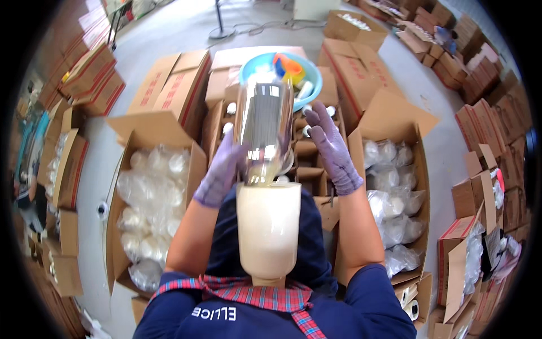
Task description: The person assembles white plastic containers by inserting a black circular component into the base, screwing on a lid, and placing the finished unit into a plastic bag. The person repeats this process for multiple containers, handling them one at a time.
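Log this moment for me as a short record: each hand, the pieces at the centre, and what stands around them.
Left hand: purple-gloved, at lower left side of silver cylinder; contact unclear
Right hand: purple-gloved, open, apart from silver cylinder
Silver cylinder: narrow end toward the person
Cream cylinder: before the person's torso; support hidden
Left side: open carton, clear-bagged items
Right side: second open carton, similar bagged contents
Ahead: divided carton, blue basin

Head view: from the left of two cameras on the person's head
Facing: down, past the navy shirt (271, 325), left hand (218, 172) and right hand (334, 152), out to the floor (97, 152)
Nearness: shirt close, floor farther off
Lens: wide fisheye, upright
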Demonstrator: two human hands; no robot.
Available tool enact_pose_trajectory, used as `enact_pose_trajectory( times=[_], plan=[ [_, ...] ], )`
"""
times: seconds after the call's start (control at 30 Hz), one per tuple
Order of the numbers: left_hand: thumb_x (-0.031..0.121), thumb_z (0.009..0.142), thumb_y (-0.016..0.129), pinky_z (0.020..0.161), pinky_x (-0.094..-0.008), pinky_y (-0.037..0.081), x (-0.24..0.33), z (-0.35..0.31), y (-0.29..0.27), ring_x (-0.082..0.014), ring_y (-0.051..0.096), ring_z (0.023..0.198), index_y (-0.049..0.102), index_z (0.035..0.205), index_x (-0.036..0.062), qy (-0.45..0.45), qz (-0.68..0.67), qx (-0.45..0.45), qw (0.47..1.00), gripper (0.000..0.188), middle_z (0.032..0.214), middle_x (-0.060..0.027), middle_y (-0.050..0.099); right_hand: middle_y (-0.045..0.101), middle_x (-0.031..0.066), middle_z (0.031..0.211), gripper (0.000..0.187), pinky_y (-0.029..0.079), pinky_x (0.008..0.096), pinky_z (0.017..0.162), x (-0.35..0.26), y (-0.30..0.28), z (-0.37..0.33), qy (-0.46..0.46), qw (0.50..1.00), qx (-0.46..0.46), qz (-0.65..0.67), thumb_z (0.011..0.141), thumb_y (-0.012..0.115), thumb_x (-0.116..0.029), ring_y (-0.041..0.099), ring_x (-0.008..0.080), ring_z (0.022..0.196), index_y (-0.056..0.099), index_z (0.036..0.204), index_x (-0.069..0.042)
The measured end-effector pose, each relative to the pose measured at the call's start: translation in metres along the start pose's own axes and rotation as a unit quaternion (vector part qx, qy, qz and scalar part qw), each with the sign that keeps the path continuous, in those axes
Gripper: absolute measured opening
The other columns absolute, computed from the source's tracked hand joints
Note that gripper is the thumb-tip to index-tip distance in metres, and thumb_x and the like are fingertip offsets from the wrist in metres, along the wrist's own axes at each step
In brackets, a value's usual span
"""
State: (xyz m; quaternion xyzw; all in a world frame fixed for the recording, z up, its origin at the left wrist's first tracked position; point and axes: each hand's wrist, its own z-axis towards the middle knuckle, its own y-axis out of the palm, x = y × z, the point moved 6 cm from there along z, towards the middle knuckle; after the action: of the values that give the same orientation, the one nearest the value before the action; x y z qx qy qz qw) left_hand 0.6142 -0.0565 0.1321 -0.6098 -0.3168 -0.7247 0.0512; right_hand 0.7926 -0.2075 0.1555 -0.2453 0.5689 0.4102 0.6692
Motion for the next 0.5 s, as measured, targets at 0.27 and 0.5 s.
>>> enact_pose_trajectory(
  times=[0.27, 0.5],
  plan=[
    [0.028, 0.101, 0.055, 0.109, -0.0361, 0.042, -0.027, -0.116, -0.037, -0.0283, 0.057, 0.127, 0.028, 0.153, -0.0061, -0.066, 0.211, -0.005, 0.975, 0.068, 0.134, -0.0216, 0.059, 0.062, 0.0119, 0.133, 0.058, 0.045, 0.0316, 0.107, 0.027, 0.083, -0.009, 0.144, 0.920, -0.311, -0.191, 0.094, 0.072, -0.030, 0.058, 0.0179, 0.122, 0.055, 0.141, -0.002],
    [0.034, 0.076, 0.087, 0.119, -0.0434, 0.029, 0.014, -0.179, 0.076, -0.0440, 0.033, 0.147, 0.027, 0.153, -0.0091, 0.139, 0.417, -0.253, 0.862, 0.106, 0.155, -0.0353, 0.031, 0.066, 0.0115, 0.130, 0.049, 0.046, 0.0308, 0.104, -0.007, 0.008, -0.084, 0.178, 0.886, -0.365, -0.225, 0.100, 0.060, -0.035, 0.060, 0.0200, 0.120, 0.059, 0.137, -0.001]
  ],
)
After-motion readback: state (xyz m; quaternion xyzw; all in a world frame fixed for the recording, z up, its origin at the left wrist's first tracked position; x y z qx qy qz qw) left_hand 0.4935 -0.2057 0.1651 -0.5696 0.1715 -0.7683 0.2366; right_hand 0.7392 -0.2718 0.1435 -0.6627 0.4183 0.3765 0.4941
